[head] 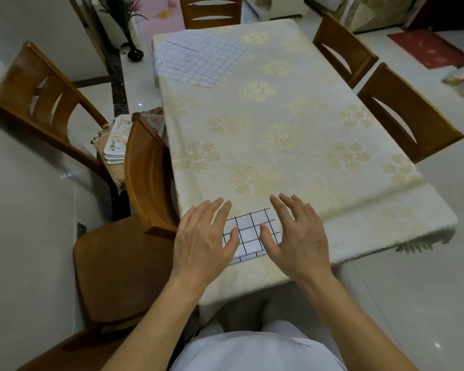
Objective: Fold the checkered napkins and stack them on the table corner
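head view, person standing at the near end of a table (292, 145) covered by a cream cloth with gold flower print. folded checkered napkin (252, 234) lies flat at the near left corner of the table, white with dark grid lines, small rectangle, near edge close to the table edge. left hand (202, 238) is palm down over the napkin's left side, fingers straight and spread apart, thumb tip over the fabric. right hand (298, 234) mirrors it over the napkin's right side, fingers straight and splayed, thumb pointing inward over the grid. neither hand grips anything; can't tell if the palms press on the cloth or sit just above it. unfolded checkered napkins (198, 60) lie spread out at the far left corner of the table, overlapping, one corner poking toward the table middle. wooden chairs around: one (145, 172) just left of the hands, two on the right side, one at the far end. stack of floral trays (118, 137) on another chair's seat at left. dark vase (135, 53) with a plant on the floor beyond.
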Available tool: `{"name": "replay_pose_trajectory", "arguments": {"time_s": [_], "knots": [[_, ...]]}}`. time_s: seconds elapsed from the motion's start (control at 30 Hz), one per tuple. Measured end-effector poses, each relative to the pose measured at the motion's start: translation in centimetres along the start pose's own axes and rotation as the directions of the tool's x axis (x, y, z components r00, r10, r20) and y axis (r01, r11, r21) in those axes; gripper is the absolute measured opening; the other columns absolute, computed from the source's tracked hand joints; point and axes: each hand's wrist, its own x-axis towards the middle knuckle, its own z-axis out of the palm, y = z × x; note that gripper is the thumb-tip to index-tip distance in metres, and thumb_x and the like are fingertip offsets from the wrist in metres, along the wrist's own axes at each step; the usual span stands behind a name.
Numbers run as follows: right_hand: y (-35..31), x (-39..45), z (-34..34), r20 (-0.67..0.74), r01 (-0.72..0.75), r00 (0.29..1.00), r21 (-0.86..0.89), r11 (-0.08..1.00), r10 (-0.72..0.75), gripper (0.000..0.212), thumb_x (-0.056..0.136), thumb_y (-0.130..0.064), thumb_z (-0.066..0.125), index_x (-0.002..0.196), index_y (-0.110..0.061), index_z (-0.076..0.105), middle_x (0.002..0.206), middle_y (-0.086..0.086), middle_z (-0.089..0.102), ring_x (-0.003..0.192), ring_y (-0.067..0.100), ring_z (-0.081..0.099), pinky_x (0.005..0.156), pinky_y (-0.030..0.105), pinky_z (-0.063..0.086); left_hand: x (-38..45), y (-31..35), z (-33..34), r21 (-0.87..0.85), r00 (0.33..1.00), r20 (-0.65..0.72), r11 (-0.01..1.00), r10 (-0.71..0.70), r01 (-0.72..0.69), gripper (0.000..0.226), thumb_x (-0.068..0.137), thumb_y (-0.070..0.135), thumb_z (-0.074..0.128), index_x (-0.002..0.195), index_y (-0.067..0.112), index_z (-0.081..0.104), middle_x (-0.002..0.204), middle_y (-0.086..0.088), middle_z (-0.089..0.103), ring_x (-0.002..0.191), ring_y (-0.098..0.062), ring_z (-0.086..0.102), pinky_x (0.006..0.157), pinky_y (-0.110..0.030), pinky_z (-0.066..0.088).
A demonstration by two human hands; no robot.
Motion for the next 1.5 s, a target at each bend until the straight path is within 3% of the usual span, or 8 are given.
{"name": "replay_pose_trajectory", "arguments": {"time_s": [0.37, 0.57, 0.8, 1.0, 1.37, 1.5], "knots": [[3.7, -6.0, -1.9, -0.123, -0.27, 0.956, -0.009, 0.963, 0.266, 0.056, 0.088, -0.044, 0.056, 0.134, -0.013, 0.059, 0.133, 0.009, 0.06, 0.121, 0.028, 0.057, 0.1, 0.051, 0.049, 1.5, 5.1, 2.5, -0.08, 0.956, 0.111, 0.962, 0.271, -0.263, 0.053, 0.092, 0.047, 0.05, 0.134, 0.017, 0.059, 0.135, -0.005, 0.062, 0.122, -0.026, 0.06, 0.103, -0.047, 0.049], [9.4, -11.0, -4.6, -0.152, -0.457, 0.88, -0.009, 0.89, 0.45, 0.059, 0.089, -0.048, 0.051, 0.137, -0.014, 0.056, 0.134, 0.007, 0.059, 0.122, 0.025, 0.056, 0.102, 0.046, 0.049, 1.9, 12.9, 5.0, -0.154, 0.885, 0.116, 0.889, 0.45, -0.432, 0.048, 0.09, 0.043, 0.051, 0.127, 0.014, 0.064, 0.127, -0.006, 0.066, 0.115, -0.028, 0.062, 0.098, -0.049, 0.051], [18.6, -16.9, -8.0, -0.212, -0.629, 0.759, 0.004, 0.777, 0.616, 0.06, 0.09, -0.048, 0.047, 0.138, -0.013, 0.056, 0.134, 0.008, 0.059, 0.125, 0.026, 0.054, 0.102, 0.048, 0.049, 1.7, 24.7, 8.6, -0.189, 0.777, 0.141, 0.787, 0.614, -0.587, 0.045, 0.089, 0.04, 0.059, 0.128, 0.016, 0.063, 0.126, -0.003, 0.066, 0.115, -0.024, 0.059, 0.097, -0.041, 0.048], [27.2, -20.3, -11.1, -0.257, -0.709, 0.678, 0.021, 0.705, 0.689, 0.06, 0.088, -0.047, 0.047, 0.136, -0.013, 0.057, 0.133, 0.008, 0.059, 0.124, 0.026, 0.055, 0.102, 0.047, 0.048, 2.0, 34.9, 12.0, -0.193, 0.696, 0.229, 0.733, 0.68, -0.652, 0.053, 0.092, 0.047, 0.044, 0.134, 0.019, 0.06, 0.131, -0.001, 0.063, 0.12, -0.022, 0.056, 0.102, -0.039, 0.045], [37.4, -25.1, -15.6, -0.305, -0.838, 0.503, 0.058, 0.543, 0.809, 0.062, 0.09, -0.048, 0.05, 0.144, -0.018, 0.05, 0.141, 0.006, 0.054, 0.131, 0.024, 0.049, 0.106, 0.044, 0.046, 2.8, 48.0, 16.5, -0.252, 0.579, 0.237, 0.625, 0.78, -0.739, 0.048, 0.093, 0.043, 0.059, 0.135, 0.018, 0.06, 0.133, -0.003, 0.063, 0.12, -0.023, 0.056, 0.102, -0.039, 0.045], [40.9, -24.9, -16.6, -0.331, -0.861, 0.451, 0.084, 0.502, 0.829, 0.062, 0.088, -0.048, 0.049, 0.142, -0.018, 0.052, 0.14, 0.005, 0.055, 0.131, 0.024, 0.049, 0.107, 0.045, 0.045, 4.6, 51.7, 18.6, -0.279, 0.565, 0.242, 0.614, 0.789, -0.738, 0.049, 0.092, 0.04, 0.061, 0.135, 0.017, 0.06, 0.133, -0.003, 0.062, 0.12, -0.023, 0.056, 0.1, -0.038, 0.046]]}}
